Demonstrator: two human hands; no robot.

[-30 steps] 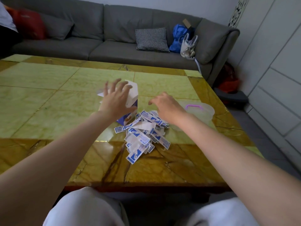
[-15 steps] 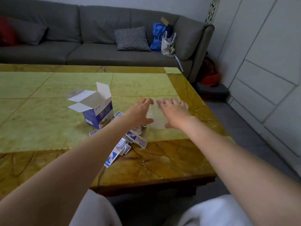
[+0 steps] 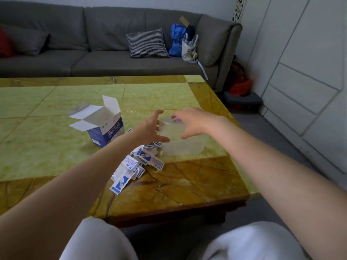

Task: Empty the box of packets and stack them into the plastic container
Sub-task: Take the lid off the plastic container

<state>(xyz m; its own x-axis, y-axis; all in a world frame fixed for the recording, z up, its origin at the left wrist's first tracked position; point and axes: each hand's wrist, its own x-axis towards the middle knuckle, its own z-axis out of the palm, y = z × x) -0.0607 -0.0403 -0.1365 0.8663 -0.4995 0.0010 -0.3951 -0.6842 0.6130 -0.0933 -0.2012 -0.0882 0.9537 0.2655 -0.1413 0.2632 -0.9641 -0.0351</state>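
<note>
Starting way off to the left of the left hand: blue-and-white box point(image 3: 105, 126) standing upright on the green marble table point(image 3: 47, 151), top flaps point(image 3: 93, 113) flipped wide open, looks emptied out. Just below and to the near side of the left hand, a messy heap of blue-and-white packets point(image 3: 139, 164) spilled flat on the table, a few sliding toward the brown border, some tucked under the wrist and hidden.

Left hand point(image 3: 150, 128) reaching forward, fingers straight and spread, thumb stretched toward the front of the lid, fingertips up at its far edge. Touching or only hovering beside it, can't really tell, too blurry.

Between both hands: clear plastic container point(image 3: 185, 149) sitting on the table, right of the packet heap and just beside it. Clear lid point(image 3: 171, 126) with a bit of purple showing, tilted and raised off the container, not seated on it.

Right hand point(image 3: 193, 121) arched over the lid from the right, fingers curled down over the far edge and thumb at the near edge, so gripping the lid by the look of it.

Far beyond both hands: grey sofa point(image 3: 105, 59) with a checkered cushion point(image 3: 147, 43), a blue bag point(image 3: 177, 40) and a pale bag point(image 3: 189, 46) at its right end. Close below the arms, knees in light trousers point(image 3: 97, 241).
</note>
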